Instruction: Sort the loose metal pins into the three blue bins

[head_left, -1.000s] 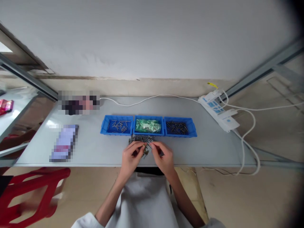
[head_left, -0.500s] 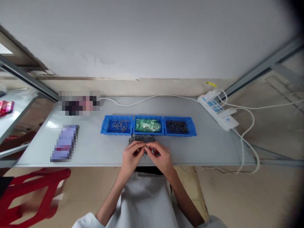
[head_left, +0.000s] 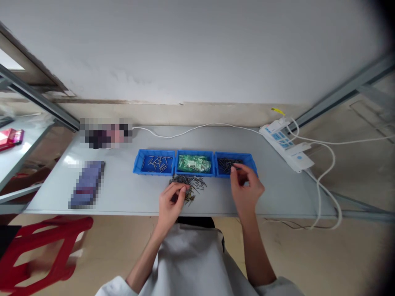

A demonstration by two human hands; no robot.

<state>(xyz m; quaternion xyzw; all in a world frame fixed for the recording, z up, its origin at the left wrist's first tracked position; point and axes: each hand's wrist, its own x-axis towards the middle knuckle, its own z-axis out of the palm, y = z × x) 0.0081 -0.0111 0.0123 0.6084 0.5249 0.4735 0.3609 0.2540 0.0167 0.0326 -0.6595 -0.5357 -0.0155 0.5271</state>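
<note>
My left hand (head_left: 170, 204) is closed in a pinch, thumb against forefinger, over the front of a loose pile of thin, dark metal pins (head_left: 197, 183), perhaps screws or nails. What it pinches is too small to make out. Brass-coloured pieces (head_left: 189, 198) lie just in front of that pile. My right hand (head_left: 247, 190) is at the front wall of the right blue bin (head_left: 251, 158), thumb and forefinger together; anything between them is too small to name. Dark pins (head_left: 225, 163) fill that bin's floor, partly hidden by the fingers.
The middle blue bin (head_left: 212, 164) holds green-and-clear plastic packets (head_left: 194, 163); the left blue bin (head_left: 135, 166) holds scattered silvery pins (head_left: 159, 163). A white power strip (head_left: 282, 142) with cables lies at right. Blurred-out items (head_left: 86, 185) lie at left. A red stool (head_left: 58, 242) stands below.
My right hand has left my left hand and moved right to the right blue bin. The left hand stays over the pile, of which more is now visible.
</note>
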